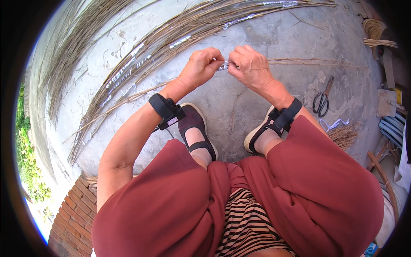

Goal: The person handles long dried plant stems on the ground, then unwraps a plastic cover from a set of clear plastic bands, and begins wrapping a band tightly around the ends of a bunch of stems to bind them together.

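Observation:
A thin bundle of long dry twigs [314,62] lies across in front of me, its ends reaching out to the right and to the lower left. My left hand [200,68] and my right hand [250,68] are close together over its middle, fingers closed in a pinch. Between them shows a shiny white plastic strip [223,66] at the twigs. Both hands grip this strip; its exact wrap is hidden by my fingers. Each wrist wears a black strap with a small device.
Longer twig bundles [171,36] bound with white strips lie farther off, beside a loose heap of twigs [77,47]. Black-handled scissors [322,103], a white ribbon scrap [335,124] and short twig ends [343,136] are at right. A brick edge [72,214] is lower left.

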Motion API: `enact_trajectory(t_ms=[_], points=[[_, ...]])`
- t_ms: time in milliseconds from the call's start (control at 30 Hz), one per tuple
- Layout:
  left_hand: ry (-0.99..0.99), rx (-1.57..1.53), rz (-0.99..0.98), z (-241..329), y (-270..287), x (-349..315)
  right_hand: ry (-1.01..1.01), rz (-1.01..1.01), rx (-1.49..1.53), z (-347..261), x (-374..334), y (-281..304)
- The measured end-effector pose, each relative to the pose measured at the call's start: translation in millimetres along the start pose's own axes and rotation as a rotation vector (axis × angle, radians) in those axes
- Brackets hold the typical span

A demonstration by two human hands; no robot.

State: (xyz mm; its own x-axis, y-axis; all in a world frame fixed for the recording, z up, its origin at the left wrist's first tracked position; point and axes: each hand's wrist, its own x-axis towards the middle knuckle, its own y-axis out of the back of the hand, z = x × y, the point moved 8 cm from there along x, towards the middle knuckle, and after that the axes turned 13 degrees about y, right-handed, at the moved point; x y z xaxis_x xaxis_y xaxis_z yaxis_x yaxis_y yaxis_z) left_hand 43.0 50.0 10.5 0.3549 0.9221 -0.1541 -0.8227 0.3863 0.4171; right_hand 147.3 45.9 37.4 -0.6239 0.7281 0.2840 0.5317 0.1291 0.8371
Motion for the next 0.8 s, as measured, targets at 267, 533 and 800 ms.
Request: enact_trajectory(t_ms=[267, 533, 800], points=[[0.102, 0.098, 0.094, -14, 6, 3, 0.187, -0.025, -0.208, -19, -10, -6], [0.104, 0.064, 0.086, -18, 10, 5, 0.083, -0.071, -0.195, -15, -20, -17], [0.02, 0.272, -0.21, -2, -12, -9, -0.439, -0.243, 0.424, 32, -65, -23]])
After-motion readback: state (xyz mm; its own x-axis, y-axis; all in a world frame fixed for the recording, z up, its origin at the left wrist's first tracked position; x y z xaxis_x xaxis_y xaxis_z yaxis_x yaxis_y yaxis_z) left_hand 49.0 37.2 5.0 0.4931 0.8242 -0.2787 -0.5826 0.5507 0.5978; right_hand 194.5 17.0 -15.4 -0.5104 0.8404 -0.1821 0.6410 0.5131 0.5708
